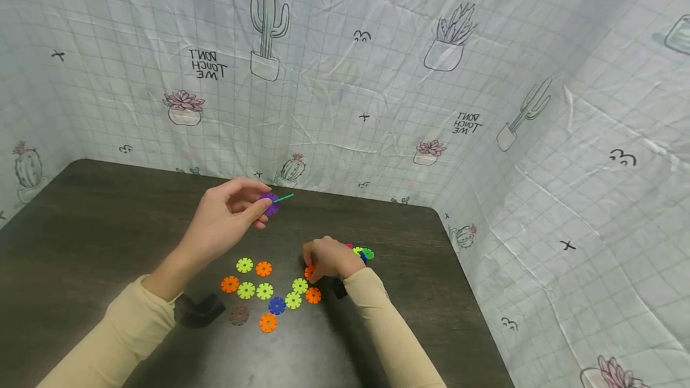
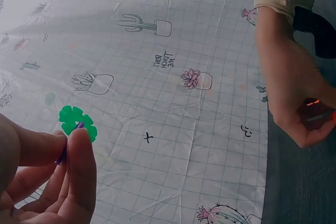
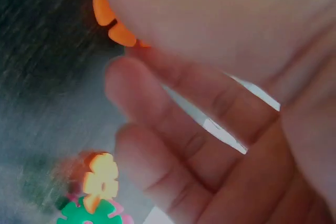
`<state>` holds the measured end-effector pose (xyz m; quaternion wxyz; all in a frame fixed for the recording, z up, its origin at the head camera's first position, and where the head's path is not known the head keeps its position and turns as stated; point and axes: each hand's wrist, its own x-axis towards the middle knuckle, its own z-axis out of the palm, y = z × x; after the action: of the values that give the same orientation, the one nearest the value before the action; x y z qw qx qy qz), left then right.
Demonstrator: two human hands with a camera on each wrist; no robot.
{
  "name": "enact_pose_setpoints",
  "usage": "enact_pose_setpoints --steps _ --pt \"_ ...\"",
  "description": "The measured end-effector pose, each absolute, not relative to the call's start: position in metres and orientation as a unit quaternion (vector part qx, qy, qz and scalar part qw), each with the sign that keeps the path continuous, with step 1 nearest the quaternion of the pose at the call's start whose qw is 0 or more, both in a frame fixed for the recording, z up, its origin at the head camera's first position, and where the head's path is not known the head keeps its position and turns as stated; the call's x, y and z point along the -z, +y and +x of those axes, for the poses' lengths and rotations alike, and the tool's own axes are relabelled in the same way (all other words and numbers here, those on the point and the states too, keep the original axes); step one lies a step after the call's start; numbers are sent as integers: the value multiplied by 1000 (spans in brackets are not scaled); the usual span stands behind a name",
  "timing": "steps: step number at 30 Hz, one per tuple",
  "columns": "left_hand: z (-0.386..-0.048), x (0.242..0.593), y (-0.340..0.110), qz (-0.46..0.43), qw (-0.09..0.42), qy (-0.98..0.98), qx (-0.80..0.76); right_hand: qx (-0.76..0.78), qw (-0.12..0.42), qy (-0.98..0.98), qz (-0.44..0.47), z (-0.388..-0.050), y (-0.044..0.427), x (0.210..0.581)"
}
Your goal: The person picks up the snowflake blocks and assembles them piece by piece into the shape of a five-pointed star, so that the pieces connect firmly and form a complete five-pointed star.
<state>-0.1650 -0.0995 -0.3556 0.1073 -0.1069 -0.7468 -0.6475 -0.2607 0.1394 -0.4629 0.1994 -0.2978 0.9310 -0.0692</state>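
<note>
Above the far part of the table, my left hand [image 1: 229,209] pinches a purple notched interlocking disc [image 1: 272,205] between thumb and fingers. A green notched disc [image 2: 77,119] is joined to it at an angle, seen nearly edge-on in the head view. My right hand [image 1: 330,257] is low over the table with bent fingers. Its thumb and index finger hold an orange disc [image 3: 122,34], whose far part the thumb covers in the right wrist view. Closest to that hand on the table lie a second orange disc [image 1: 313,296] and a yellow-green disc [image 1: 299,285].
Several loose discs lie left of the right hand, among them a blue disc [image 1: 277,306] and a brown disc [image 1: 239,315]. A cluster with a green disc [image 1: 368,254] sits partly behind the right wrist. A printed cloth [image 1: 334,88] borders the dark table [image 1: 135,226].
</note>
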Motion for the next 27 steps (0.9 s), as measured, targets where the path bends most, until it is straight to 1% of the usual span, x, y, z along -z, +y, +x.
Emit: enact_pose_setpoints --steps 3,6,9,14,17,21,27 --pt "-164 356 -100 -106 106 -748 647 115 180 926 -312 -262 143 457" --pt "-164 355 -101 -105 105 -750 645 189 146 916 -322 -259 146 441" --pt "-163 354 -101 -107 106 -752 642 263 64 903 -333 -253 145 422" --pt "-163 353 -101 -111 108 -753 639 368 -117 850 -357 -238 139 390" --pt "-162 352 -101 -111 108 -753 639 403 -186 812 -379 -230 133 376" --pt "-162 350 -100 -114 106 -750 643 412 -232 780 -410 -219 126 363" --pt "-160 349 -98 -119 106 -747 645 387 -255 764 -449 -210 118 356"
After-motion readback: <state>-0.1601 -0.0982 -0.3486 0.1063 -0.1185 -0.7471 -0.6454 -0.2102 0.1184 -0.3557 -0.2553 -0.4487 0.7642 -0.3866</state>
